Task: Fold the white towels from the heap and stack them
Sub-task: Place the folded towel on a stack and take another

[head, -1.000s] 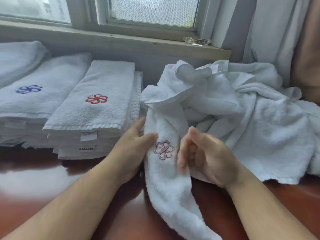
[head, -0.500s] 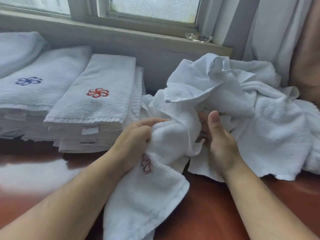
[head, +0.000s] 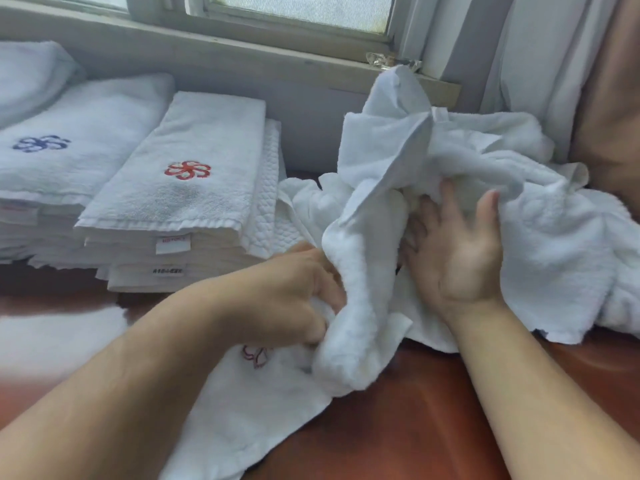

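Done: stacks of folded white terry towels (head: pixel 180 188) far left on table. Left: crumpled towel heap (head: pixel 540 237) right. Left hand (head: pixel 291 299) grips bunched white towel (head: pixel 356 306) near centre; right hand (head: pixel 460 251) splayed, pressing into heap.

Bare red-brown table (head: pixel 415 431) lies open between my forearms and at the near right. A glossy strip in front of the stacks at my left is free too. My left hand (head: pixel 294 292) grips a towel (head: pixel 360 306), and its loose end covers the table under that forearm. The heap (head: pixel 561 244) fills the far right, and my right hand (head: pixel 457 261) reaches into its folds. The red-emblem stack (head: pixel 194 174) and the blue-emblem stack (head: pixel 69 143) beside it block the far left. The wall under the window sill (head: pixel 242 53) closes the back, and a curtain (head: pixel 540 57) closes the right.
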Demonstrator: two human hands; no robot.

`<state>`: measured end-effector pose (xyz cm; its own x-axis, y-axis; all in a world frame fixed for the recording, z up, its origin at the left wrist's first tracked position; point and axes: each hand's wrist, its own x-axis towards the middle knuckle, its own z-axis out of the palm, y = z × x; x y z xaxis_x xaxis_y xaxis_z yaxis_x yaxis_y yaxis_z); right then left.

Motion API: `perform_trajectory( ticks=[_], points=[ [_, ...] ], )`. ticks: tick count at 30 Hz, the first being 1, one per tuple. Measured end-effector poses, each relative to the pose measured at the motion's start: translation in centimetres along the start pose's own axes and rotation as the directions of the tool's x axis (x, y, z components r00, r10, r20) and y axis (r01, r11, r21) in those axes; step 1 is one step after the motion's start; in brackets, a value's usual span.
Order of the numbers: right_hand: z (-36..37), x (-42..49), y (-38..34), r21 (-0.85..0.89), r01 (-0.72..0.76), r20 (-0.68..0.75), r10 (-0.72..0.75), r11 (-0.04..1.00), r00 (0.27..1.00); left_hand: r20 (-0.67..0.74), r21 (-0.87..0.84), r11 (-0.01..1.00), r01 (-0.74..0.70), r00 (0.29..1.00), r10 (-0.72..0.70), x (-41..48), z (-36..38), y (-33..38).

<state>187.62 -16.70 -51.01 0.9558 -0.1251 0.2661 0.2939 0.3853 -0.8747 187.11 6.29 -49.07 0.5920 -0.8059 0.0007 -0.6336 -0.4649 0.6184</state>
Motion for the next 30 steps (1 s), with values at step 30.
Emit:
perform_trajectory(
  ticks=[30],
  points=[
    [1.5, -2.2, -1.1, -0.584, -0.319, -0.245, 0.213, 0.746, 0.946, -0.212, 0.232, 0.971, -0.059, 0.971, 0.11, 0.2, 0.8, 0.0]
  ],
)
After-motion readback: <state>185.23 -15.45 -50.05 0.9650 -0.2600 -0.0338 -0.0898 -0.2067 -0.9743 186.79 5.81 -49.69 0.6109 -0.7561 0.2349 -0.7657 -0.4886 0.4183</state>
